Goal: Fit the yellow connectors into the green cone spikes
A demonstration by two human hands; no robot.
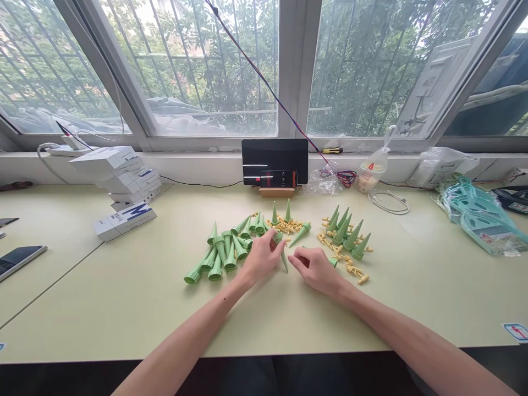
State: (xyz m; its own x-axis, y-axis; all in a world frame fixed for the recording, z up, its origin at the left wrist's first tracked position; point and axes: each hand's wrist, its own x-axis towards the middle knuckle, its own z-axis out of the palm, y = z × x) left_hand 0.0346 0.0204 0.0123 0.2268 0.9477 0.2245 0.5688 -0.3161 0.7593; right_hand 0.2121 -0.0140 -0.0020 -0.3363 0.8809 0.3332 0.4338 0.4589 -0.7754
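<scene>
My left hand [266,254] is closed around the wide end of a green plastic cone spike [284,261], whose tip points down toward the table. Close by on the right, my right hand [315,268] has its fingers pinched together; what they hold, if anything, is hidden. Another green spike [333,263] shows partly behind that hand, and I cannot tell whether the hand touches it. Several loose green spikes [220,250] lie heaped left of my left hand. Beyond the hands is a pile of small yellow plastic valve-like pieces [289,225], with two spikes upright among them and one lying beside it [300,235].
At right, several green spikes [340,232] stand with yellow pieces attached, near loose yellow pieces [357,273]. A black screen with a phone [279,179] leans at the back. White boxes [127,181] are stacked left; a bagged cup [369,173] and teal plastic items [480,214] are right.
</scene>
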